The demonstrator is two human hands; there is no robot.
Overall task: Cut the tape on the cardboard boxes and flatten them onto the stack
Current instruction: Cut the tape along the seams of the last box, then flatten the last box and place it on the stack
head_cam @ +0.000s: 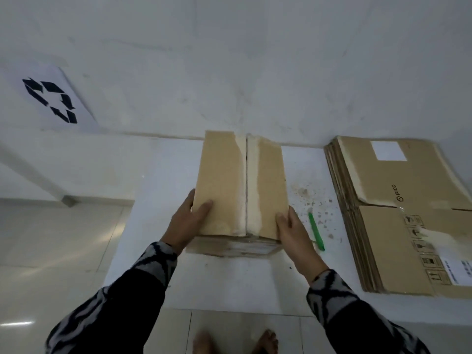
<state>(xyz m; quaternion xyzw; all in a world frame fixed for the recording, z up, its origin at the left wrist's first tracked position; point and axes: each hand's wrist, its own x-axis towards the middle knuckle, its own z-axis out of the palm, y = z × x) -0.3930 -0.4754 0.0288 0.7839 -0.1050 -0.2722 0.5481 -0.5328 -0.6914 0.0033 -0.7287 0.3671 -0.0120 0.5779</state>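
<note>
Cardboard box (240, 185) is standing mid-table, long axis and taped seam (246, 180) running away from the person. Left hand (187, 223) and right hand (293, 229) are gripping its near corners. Green cutter (316, 231) is lying just beside the right hand; stack (398, 213) further right.

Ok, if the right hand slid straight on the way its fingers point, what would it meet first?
Probably nothing new: the right hand already grips the cardboard box, fingers pointing along its right edge toward the wall, the next thing in line. Depth is unclear.
</note>
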